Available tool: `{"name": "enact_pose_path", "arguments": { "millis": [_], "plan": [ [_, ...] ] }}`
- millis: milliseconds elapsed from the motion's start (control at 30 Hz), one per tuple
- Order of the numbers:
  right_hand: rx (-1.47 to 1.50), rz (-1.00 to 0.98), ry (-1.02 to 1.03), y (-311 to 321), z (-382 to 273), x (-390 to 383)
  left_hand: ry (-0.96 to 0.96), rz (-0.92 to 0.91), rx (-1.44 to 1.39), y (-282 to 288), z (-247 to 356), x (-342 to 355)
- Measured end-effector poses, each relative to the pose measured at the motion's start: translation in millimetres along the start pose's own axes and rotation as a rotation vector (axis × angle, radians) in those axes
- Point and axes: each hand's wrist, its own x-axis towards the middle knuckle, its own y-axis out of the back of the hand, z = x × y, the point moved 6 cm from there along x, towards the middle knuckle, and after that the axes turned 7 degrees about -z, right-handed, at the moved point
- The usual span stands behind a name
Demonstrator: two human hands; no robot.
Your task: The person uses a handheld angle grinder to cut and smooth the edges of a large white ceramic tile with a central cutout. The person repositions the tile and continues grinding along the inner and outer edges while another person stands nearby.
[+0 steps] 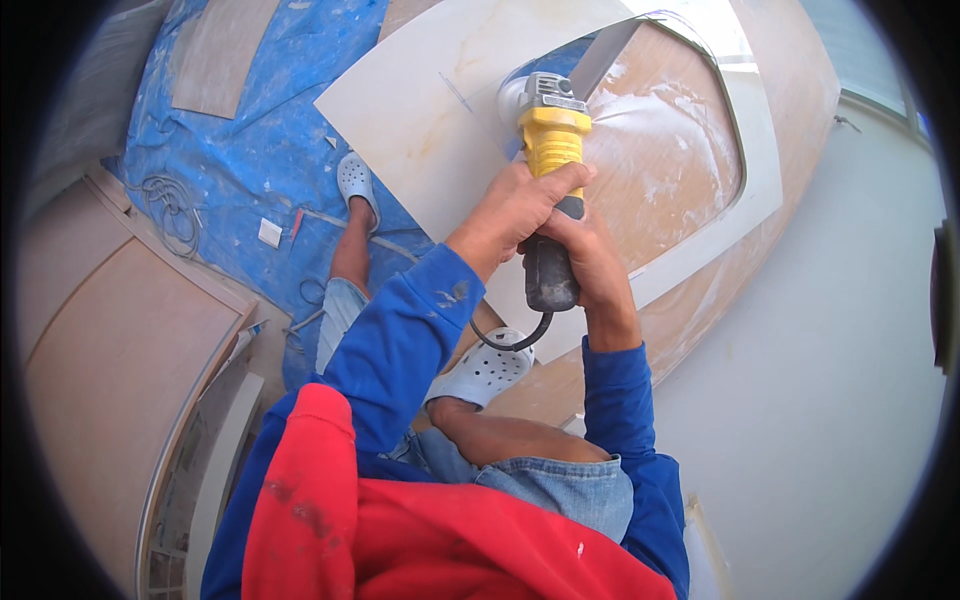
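Both my hands are closed around a yellow and black angle grinder (553,135). My left hand (515,212) grips it at the front of the black handle, just behind the yellow body. Lower on the same handle, my right hand (598,262) wraps it from the right side. The grinder's head and pale round disc rest at the edge of a large opening in a thin white panel (405,105); whether the disc touches the panel I cannot tell. Through the opening shows a dusty plywood board (665,130). A black cord (515,345) loops from the handle's rear end.
My feet, in pale clogs (490,368), stand beside the work. A blue tarp (270,160) covers the floor at left, with a coiled cable (172,212) and a wood sheet (222,55) on it. Curved wooden panelling (110,330) stands at left, and a pale wall (820,330) at right.
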Motion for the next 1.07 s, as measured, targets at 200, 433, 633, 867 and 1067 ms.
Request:
{"name": "enact_pose_path", "arguments": {
  "millis": [200,433,633,867,1067],
  "plan": [
    [-0.041,-0.003,-0.044,-1.2,-0.4,0.5,0.075,-0.013,0.030,3.1,1.0,-6.3],
    [-0.076,0.064,0.019,-4.3,-5.8,4.8,0.028,-0.024,0.012,1.5,8.0,-7.5],
    [-0.065,0.021,-0.089,-0.6,-1.7,4.3,0.072,-0.025,0.005,2.4,4.7,-6.6],
    [-0.086,0.045,-0.080,-2.6,-7.9,4.6,0.063,-0.039,0.014,4.1,6.3,-6.9],
    [-0.101,0.035,-0.092,-3.6,-8.5,-2.1,0.056,-0.025,0.011,1.6,0.9,-10.8]
  ]
}}
